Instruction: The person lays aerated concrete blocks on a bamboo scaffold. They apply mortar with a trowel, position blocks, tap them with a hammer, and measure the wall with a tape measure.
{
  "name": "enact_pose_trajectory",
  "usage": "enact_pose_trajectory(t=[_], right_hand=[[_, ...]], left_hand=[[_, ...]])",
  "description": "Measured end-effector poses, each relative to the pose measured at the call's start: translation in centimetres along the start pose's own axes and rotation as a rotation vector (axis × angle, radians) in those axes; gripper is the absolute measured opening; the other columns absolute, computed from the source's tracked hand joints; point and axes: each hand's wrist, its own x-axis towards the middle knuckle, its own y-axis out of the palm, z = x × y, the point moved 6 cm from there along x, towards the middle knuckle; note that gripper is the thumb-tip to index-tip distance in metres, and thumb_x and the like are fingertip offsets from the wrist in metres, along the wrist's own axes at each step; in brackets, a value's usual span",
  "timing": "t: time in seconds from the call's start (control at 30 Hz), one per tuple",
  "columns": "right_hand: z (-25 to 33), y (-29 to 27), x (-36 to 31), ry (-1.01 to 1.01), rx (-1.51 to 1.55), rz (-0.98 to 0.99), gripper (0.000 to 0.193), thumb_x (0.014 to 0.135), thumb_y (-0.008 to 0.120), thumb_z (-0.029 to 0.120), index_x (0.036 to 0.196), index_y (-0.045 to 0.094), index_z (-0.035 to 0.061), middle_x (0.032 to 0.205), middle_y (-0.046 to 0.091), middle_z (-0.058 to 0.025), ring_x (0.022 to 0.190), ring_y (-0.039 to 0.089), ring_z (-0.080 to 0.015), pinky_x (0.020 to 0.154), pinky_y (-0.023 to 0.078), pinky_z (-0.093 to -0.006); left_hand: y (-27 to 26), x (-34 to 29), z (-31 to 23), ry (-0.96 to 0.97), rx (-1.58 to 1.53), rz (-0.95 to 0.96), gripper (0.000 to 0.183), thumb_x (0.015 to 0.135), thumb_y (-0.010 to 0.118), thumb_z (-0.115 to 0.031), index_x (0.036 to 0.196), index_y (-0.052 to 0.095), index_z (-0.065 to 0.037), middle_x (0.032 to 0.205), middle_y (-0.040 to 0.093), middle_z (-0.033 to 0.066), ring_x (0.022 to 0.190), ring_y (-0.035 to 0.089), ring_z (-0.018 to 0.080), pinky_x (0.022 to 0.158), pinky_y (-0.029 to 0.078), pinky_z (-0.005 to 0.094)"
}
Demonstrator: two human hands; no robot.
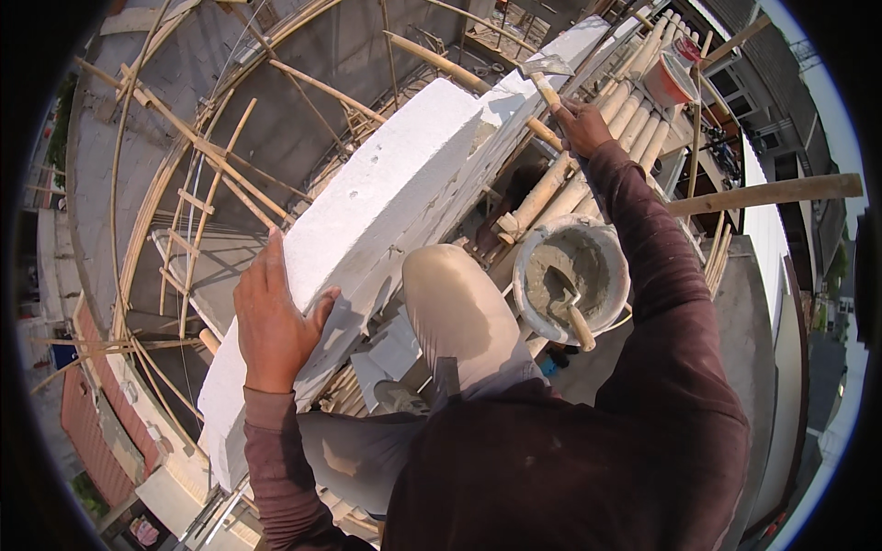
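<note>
My left hand [274, 317] lies with its fingers apart on the near end of a long white block [377, 174] set on top of the wall. Beyond the block's far end, my right hand [583, 127] is closed around the wooden handle of a hatchet-like tool [548, 66] with a flat grey metal head. That head is above the wall top, beside a lower white block [583, 41]. Right of my knee stands a round bucket [617, 266] of wet grey mortar, and a trowel [579, 323] rests in it, its handle over the rim.
Bamboo poles [634, 124] form a platform along the wall's right side. A red-and-white bucket [669, 81] sits farther along them. A wooden beam [767, 193] juts in from the right. Left of the wall, bamboo scaffolding [197, 142] rises over a deep drop.
</note>
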Motion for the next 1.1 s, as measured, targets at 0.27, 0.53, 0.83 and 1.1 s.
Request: enact_pose_trajectory(t=[0.27, 0.53, 0.83, 1.1], right_hand=[[1.4, 2.1, -1.2, -0.039, -0.082, 0.347, 0.045, 0.104, 0.063, 0.031, 0.139, 0.063, 0.0035, 0.067, 0.057, -0.0004, 0.049, 0.048, -0.0098, 0.043, 0.038, -0.0282], [5.2, 4.7, -4.6, -0.118, -0.361, 0.431, 0.049, 0.103, 0.064, 0.033, 0.140, 0.061, 0.0028, 0.094, 0.073, -0.0158, 0.071, 0.067, -0.0202, 0.071, 0.055, -0.0340], [19.6, 0.5, -16.2, -0.919, -0.400, -0.141, 0.061, 0.093, 0.072, 0.013, 0.151, 0.053, 0.0146, 0.099, 0.071, -0.0136, 0.080, 0.068, -0.0328, 0.073, 0.055, -0.0387], [21.5, 8.3, -18.9, -0.885, -0.783, 0.276, 0.074, 0.088, 0.076, 0.012, 0.155, 0.047, 0.0234, 0.088, 0.060, -0.0079, 0.071, 0.064, -0.0279, 0.062, 0.053, -0.0393]], left_hand=[[0.0, 0.1, -0.1, -0.040, -0.027, 0.054, 0.100, 0.084, 0.080, -0.046, 0.160, 0.030, -0.003, 0.139, 0.054, 0.0218, 0.126, 0.052, 0.0400, 0.107, 0.040, 0.0488], [-0.2, -0.1, 0.3, -0.032, 0.003, 0.015, 0.101, 0.082, 0.080, -0.049, 0.157, 0.033, 0.000, 0.136, 0.055, 0.0212, 0.120, 0.054, 0.0382, 0.102, 0.042, 0.0467], [-0.5, -0.2, 0.3, -0.054, -0.039, -0.006, 0.098, 0.079, 0.083, -0.045, 0.153, 0.039, 0.001, 0.130, 0.058, 0.0202, 0.114, 0.056, 0.0366, 0.100, 0.043, 0.0464], [-0.5, -0.1, 0.4, -0.051, -0.098, -0.011, 0.102, 0.077, 0.085, -0.044, 0.155, 0.036, 0.001, 0.127, 0.059, 0.0193, 0.115, 0.056, 0.0373, 0.099, 0.043, 0.0467]])
